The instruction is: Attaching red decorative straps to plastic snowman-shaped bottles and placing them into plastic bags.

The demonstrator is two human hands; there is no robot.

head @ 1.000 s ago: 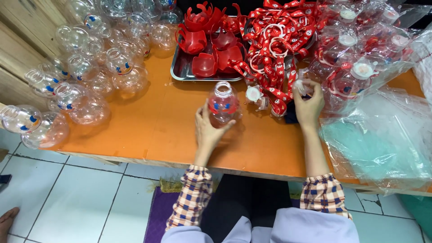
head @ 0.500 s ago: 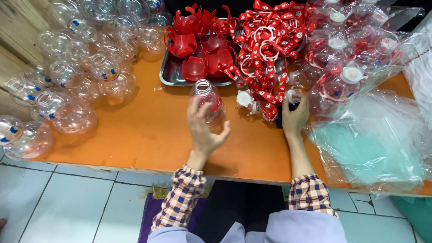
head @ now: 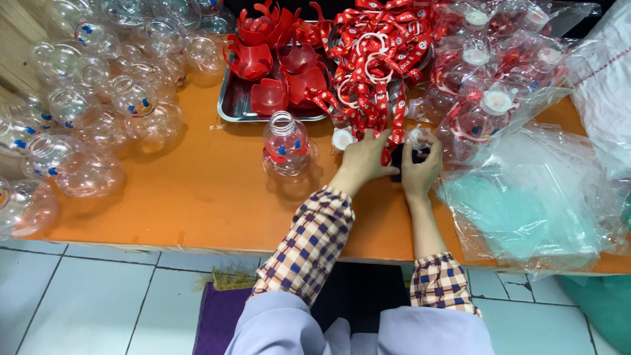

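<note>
Both hands meet at the foot of the red strap pile [head: 381,59]. The left hand [head: 365,160] pinches a strap [head: 397,121]; the right hand [head: 420,164] closes on a small dark part, unclear. The strap looks light, limp, easiest gripped near its end. Left of the hands stands a clear bottle [head: 285,144] on the orange table [head: 197,197].

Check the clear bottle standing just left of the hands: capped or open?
Open. The clear bottle stands upright on the orange table, its round mouth showing with no cap on it.
</note>
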